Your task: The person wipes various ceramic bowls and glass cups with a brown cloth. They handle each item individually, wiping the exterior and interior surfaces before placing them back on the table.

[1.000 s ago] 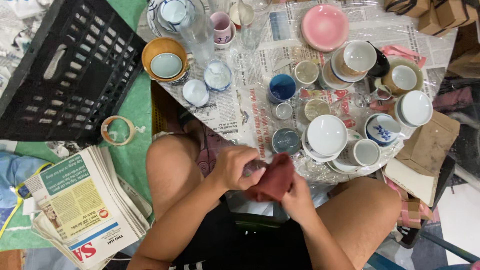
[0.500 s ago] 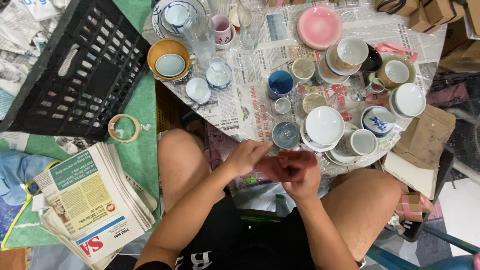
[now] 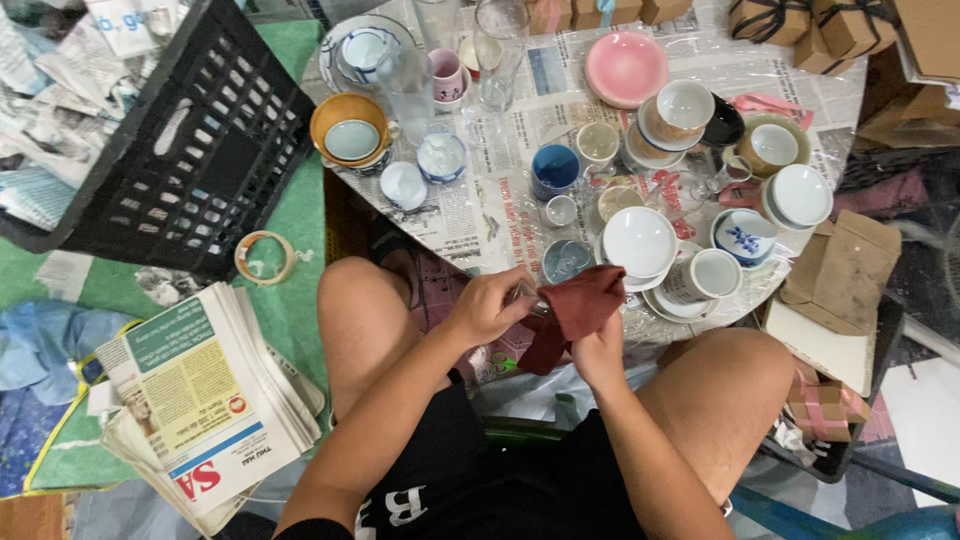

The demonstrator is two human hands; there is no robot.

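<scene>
Both hands meet over the lap, just below the table edge. Left hand point(image 3: 487, 308) is closed around a small clear glass point(image 3: 527, 296), which is mostly hidden by the fingers. Right hand point(image 3: 597, 350) is closed on a dark red cloth point(image 3: 570, 312) and presses it against the glass. So the glass is held in the air between the two hands, in front of the table point(image 3: 490, 215), not resting on anything.

To wipe well, it seems best that the left hand grips the glass firmly and turns it slowly, while the cloth goes around the rim and inside. Clear glass is slippery and thin, so the pressure should be gentle. Many cups and a white bowl point(image 3: 638, 241) stand near the edge, so the elbows should stay low.
</scene>
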